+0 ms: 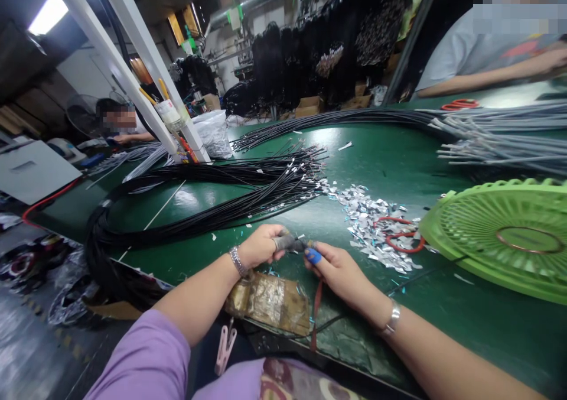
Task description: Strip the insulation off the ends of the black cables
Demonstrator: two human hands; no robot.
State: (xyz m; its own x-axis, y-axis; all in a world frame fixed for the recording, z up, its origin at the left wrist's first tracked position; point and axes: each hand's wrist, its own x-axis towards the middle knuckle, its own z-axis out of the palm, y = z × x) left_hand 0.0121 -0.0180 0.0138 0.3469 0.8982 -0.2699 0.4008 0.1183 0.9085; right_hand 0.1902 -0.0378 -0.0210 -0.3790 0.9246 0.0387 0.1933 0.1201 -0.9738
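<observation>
Both my hands meet above the near edge of the green table, fingertips pinched close together. My left hand (264, 245), with a dark covering on its thumb and a metal watch at the wrist, is closed on the end of a thin black cable (299, 244). My right hand (339, 268), with blue tape around a finger and a silver bracelet, pinches at the same end. The fingers hide most of it. Below the hands lies a worn, tape-covered block (277, 302), with a red strap (317, 311) beside it.
A big bundle of black cables (212, 220) loops across the table (367, 158). Foil scraps (372, 223) surround red-handled scissors (405, 243). At right are a green fan (500, 234) and grey cables (496, 140). A pink clothespin (225, 347) hangs in front. Two people sit beyond.
</observation>
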